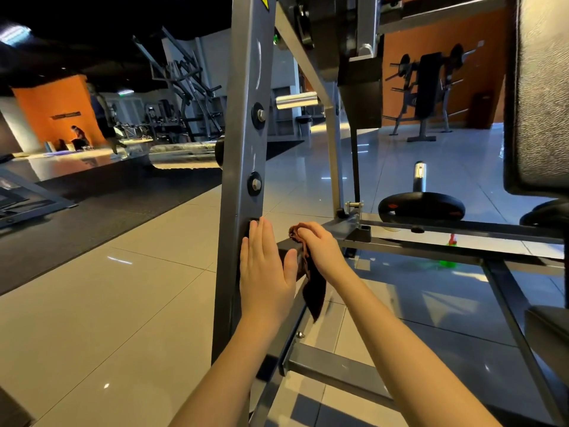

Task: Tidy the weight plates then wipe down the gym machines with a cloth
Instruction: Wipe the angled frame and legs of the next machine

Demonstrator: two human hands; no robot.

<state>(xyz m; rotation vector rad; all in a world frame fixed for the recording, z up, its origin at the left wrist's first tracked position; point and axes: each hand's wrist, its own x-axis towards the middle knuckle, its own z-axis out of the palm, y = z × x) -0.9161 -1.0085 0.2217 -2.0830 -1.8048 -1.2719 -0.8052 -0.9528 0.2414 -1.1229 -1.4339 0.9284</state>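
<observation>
A grey steel upright (246,118) of a gym machine rises in front of me. My left hand (264,266) lies flat against its lower part, fingers straight. Just to the right, my right hand (320,245) grips a dark brown cloth (314,288) and holds it on a dark cross member (288,251) of the frame; the cloth's loose end hangs down. A black weight plate (421,206) sits on a chrome peg (419,177) at the machine's base, to the right.
A black padded backrest (538,87) fills the right edge. A green spray bottle (448,257) lies on the tiled floor behind the frame rails. Dark rubber matting (107,204) covers the floor at left. More machines and two people are far back left.
</observation>
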